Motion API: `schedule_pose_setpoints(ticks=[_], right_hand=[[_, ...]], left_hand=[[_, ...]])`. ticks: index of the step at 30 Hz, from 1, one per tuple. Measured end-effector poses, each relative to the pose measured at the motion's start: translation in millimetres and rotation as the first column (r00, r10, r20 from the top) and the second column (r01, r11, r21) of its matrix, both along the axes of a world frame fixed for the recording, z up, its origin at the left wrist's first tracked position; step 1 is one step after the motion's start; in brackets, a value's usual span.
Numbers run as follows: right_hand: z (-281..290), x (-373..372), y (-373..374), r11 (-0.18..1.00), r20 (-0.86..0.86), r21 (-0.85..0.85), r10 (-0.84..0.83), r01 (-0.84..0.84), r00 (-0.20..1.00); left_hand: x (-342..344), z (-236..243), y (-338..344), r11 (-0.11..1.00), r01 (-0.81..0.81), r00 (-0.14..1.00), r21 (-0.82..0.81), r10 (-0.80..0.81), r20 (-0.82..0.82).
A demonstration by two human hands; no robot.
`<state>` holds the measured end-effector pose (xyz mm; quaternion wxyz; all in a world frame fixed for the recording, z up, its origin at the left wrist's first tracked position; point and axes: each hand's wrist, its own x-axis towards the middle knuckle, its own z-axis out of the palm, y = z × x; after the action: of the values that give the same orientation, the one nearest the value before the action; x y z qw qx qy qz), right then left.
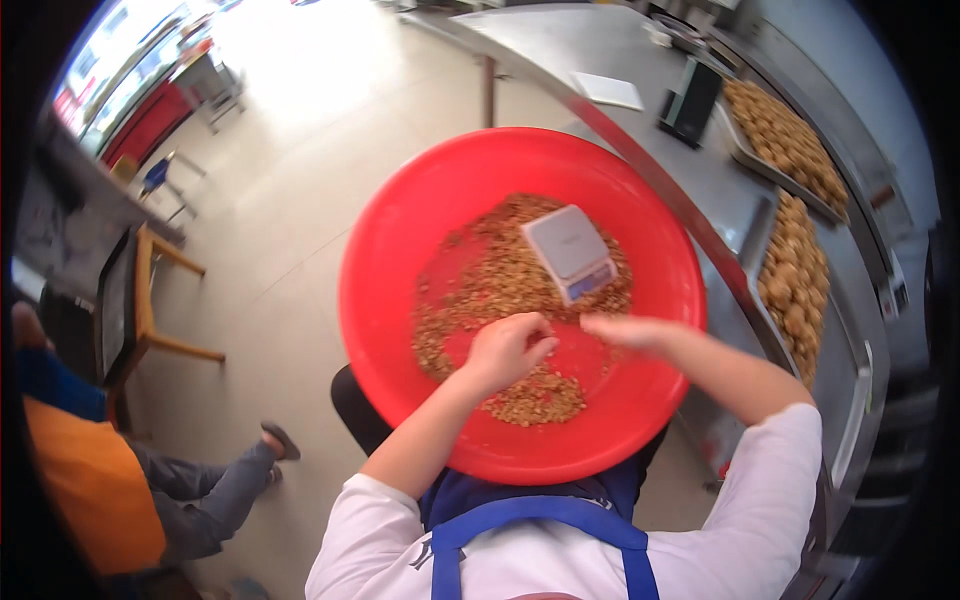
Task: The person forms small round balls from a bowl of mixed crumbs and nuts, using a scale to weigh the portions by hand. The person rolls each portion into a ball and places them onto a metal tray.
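Observation:
A large round red basin (400, 235) rests across my lap. Loose brown bits (500, 265) that look like chopped nuts cover much of its bottom, with a smaller heap on the near side. Among them, right of the middle, sits a small white digital scale (567, 250), slightly tilted. My left hand (508, 350) is over the basin, its fingers curled in toward the thumb; whatever they hold is hidden. To the right, just below the scale, my right hand (628, 332) is stretched out flat and somewhat blurred, with nothing visible in it.
A steel worktable (540, 40) runs along the right, its edge close to the basin. Trays of round brown pieces (785, 140) and a dark device (692, 103) stand on it. At left are a wooden-framed chair (148, 300) and another person in orange (95, 480).

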<state>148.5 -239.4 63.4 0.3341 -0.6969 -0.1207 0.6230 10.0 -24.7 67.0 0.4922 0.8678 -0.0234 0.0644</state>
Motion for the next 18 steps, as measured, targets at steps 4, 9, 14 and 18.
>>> schedule_pose_setpoints(ticks=[4,9,14,18], right_hand=[[-98.3,-122.7,59.9,0.719,0.289,-0.695,0.242,0.028,0.926],[-138.1,-187.0,107.9,0.95,0.642,-0.245,0.309,-0.195,0.701],[-147.1,-170.0,132.9,0.796,0.552,0.165,0.415,-0.583,0.723],[-154.8,-154.3,137.4,0.822,0.441,0.261,0.366,-0.507,0.82]], left_hand=[[-2.4,-7.1,5.6,0.995,-0.057,0.998,-0.084,0.06,0.036],[3.3,1.1,1.0,0.994,0.014,0.993,-0.104,-0.003,0.114],[-3.0,1.4,7.4,0.995,0.009,0.987,-0.098,0.007,0.163],[2.9,0.9,2.2,0.996,0.032,0.99,-0.078,-0.02,0.143]])
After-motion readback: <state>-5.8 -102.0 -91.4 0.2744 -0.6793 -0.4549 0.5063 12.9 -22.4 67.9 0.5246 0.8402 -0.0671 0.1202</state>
